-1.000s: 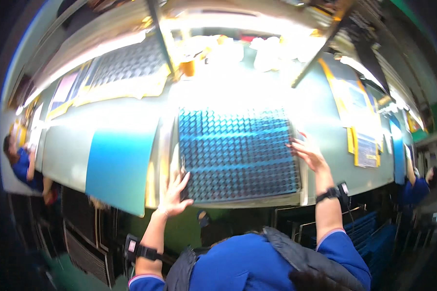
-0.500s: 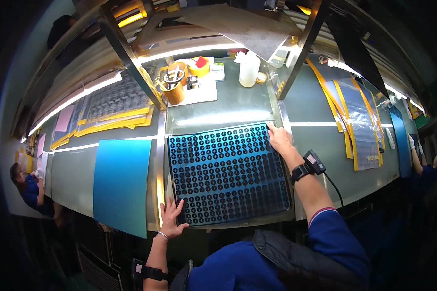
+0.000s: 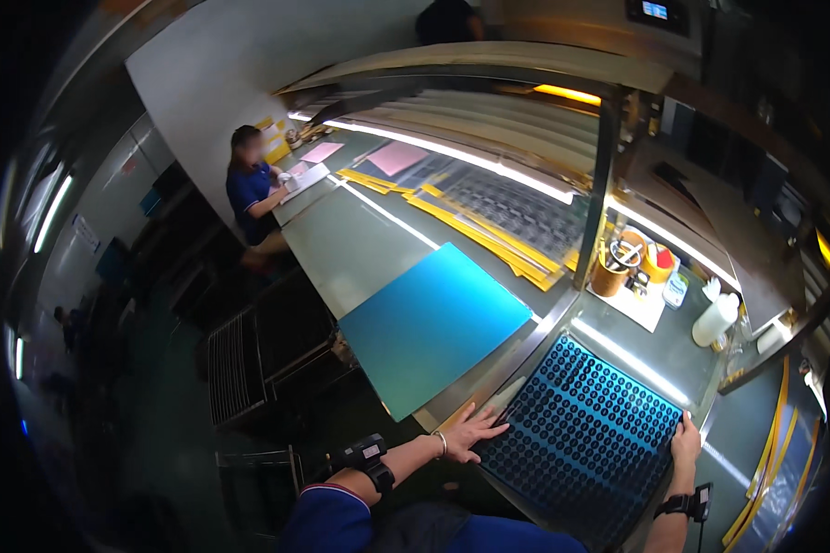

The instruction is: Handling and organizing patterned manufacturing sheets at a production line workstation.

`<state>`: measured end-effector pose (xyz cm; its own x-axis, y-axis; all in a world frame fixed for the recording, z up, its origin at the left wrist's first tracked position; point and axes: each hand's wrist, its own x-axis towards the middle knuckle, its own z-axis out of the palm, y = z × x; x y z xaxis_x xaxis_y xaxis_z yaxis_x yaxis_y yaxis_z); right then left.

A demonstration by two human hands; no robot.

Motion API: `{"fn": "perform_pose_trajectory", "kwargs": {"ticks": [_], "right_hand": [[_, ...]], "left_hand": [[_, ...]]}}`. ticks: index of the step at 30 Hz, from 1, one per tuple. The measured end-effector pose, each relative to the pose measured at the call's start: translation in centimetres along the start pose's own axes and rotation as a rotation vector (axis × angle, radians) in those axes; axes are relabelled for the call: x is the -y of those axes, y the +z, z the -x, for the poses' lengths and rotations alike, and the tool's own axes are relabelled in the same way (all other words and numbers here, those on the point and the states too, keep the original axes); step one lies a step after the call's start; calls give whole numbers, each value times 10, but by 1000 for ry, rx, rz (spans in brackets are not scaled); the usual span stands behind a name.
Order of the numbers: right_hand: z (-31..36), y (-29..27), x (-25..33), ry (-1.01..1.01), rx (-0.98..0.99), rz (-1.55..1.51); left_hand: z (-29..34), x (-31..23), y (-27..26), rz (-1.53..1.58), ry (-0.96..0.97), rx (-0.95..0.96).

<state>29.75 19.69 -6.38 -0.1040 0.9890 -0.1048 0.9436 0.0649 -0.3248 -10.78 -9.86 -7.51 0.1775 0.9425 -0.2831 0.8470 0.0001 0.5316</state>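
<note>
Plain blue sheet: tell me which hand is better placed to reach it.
Left, likely: the left hand is nearer the blue sheet; the right hand is across the patterned panel.

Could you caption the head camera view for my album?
Left hand and right hand at edges of a dotted sheet, a plain blue sheet alongside.

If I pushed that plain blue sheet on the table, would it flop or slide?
The plain blue sheet is probably fairly stiff: its near corner pokes past the edge of the table without visibly drooping. It might slide easily, since it lies flat and looks smooth. It seems unlikely to roll, being flat.
</note>
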Motion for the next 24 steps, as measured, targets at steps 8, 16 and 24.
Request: {"fn": "perform_pose_trajectory", "kwargs": {"ticks": [8, 16, 24], "right_hand": [[-18, 7, -12, 0, -12, 81], [-11, -7, -3, 64, 42, 271], [0, 51, 4, -199, -354, 299]], "left_hand": [[-10, 7, -1, 11, 34, 3], [-5, 10, 5, -22, 60, -53], [32, -1, 28, -380, 77, -205]]}}
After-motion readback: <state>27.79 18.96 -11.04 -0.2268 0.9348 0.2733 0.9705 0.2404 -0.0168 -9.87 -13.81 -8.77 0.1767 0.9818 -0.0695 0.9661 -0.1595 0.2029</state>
